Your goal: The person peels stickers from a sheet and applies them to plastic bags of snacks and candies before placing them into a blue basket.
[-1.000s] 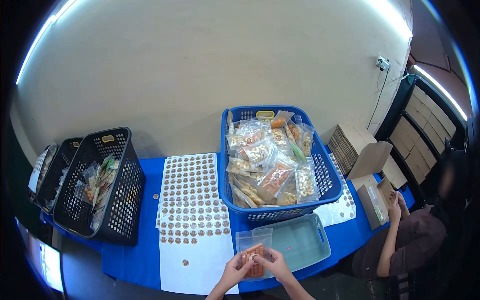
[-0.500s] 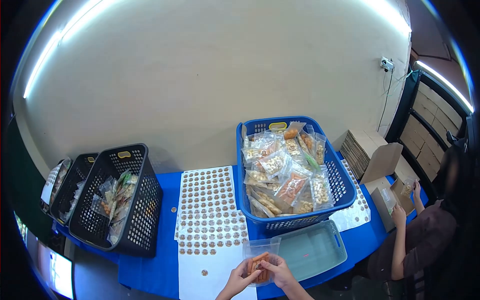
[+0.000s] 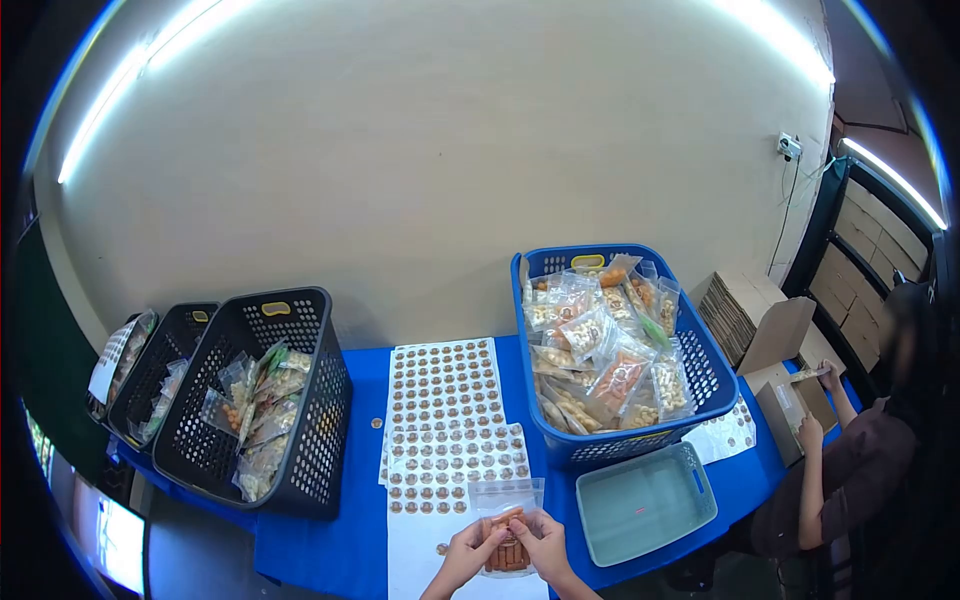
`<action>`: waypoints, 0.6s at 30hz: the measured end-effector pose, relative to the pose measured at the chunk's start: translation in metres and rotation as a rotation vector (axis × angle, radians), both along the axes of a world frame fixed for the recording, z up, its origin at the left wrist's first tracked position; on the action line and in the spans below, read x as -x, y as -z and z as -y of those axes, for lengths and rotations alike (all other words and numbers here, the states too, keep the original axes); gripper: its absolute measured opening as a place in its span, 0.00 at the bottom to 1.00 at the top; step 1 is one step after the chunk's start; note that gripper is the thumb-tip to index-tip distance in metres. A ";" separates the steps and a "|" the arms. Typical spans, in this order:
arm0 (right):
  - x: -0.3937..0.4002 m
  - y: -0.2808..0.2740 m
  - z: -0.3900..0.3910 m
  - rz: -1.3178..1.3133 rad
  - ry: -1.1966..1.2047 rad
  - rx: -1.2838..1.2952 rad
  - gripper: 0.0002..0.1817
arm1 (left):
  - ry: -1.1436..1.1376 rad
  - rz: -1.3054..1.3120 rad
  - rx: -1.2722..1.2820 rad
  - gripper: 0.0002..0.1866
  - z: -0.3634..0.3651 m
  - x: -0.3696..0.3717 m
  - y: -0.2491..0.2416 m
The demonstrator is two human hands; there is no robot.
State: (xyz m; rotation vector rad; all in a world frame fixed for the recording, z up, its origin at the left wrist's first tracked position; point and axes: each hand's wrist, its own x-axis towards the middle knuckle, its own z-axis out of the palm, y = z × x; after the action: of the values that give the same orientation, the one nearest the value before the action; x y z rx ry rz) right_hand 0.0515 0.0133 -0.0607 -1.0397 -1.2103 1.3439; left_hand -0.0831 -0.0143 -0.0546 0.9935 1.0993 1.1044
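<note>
A clear plastic bag (image 3: 508, 494) of orange-brown stick-shaped snacks is held upright between my two hands, above the lower part of a white sheet. My left hand (image 3: 468, 556) grips its left side, and my right hand (image 3: 543, 548) grips its right side. Both thumbs press on the bag's front, near its middle; what lies under them is hidden. Beneath and beyond the bag, sheets of round stickers (image 3: 445, 390) lie overlapped, with a lone sticker (image 3: 441, 549) beside my left hand.
A blue basket (image 3: 655, 435) heaped with filled bags stands behind a grey-green tray (image 3: 650, 535) at right. Black baskets (image 3: 315, 420) with bags stand at left. Far right, a co-worker (image 3: 840, 490) handles a bag at an open cardboard box (image 3: 775, 400). A loose sticker (image 3: 377, 423) lies on the blue cloth.
The view has swung slightly left, so things appear shifted right. My hands have moved left relative to the tray, over the sticker sheet, still holding the bag. The co-worker's hands have shifted at the box.
</note>
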 end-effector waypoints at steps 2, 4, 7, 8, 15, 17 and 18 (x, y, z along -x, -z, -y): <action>0.010 -0.003 0.003 -0.006 0.000 0.025 0.10 | 0.045 -0.020 0.022 0.17 0.004 0.012 -0.014; 0.019 -0.009 0.005 -0.077 -0.032 0.134 0.08 | 0.063 -0.012 0.025 0.18 0.007 0.024 -0.017; 0.030 -0.015 0.005 -0.107 -0.121 0.157 0.08 | 0.014 0.048 0.005 0.17 0.011 0.036 -0.021; 0.037 -0.015 0.008 -0.050 -0.110 0.094 0.08 | -0.026 0.074 0.001 0.17 0.012 0.037 -0.027; 0.069 0.005 0.021 0.091 -0.088 -0.071 0.08 | -0.154 -0.107 -0.053 0.16 0.021 0.064 -0.002; 0.075 0.009 0.023 0.000 -0.092 -0.022 0.08 | -0.115 -0.107 -0.095 0.17 0.022 0.071 -0.003; 0.077 0.008 0.025 -0.042 -0.089 0.000 0.08 | -0.095 -0.107 -0.117 0.17 0.022 0.074 -0.006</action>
State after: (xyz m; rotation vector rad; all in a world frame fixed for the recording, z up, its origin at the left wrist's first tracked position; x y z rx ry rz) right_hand -0.0257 -0.0118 -0.0683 -0.9623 -1.2377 1.4272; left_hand -0.1568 -0.0367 -0.0486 1.1126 1.1887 1.2145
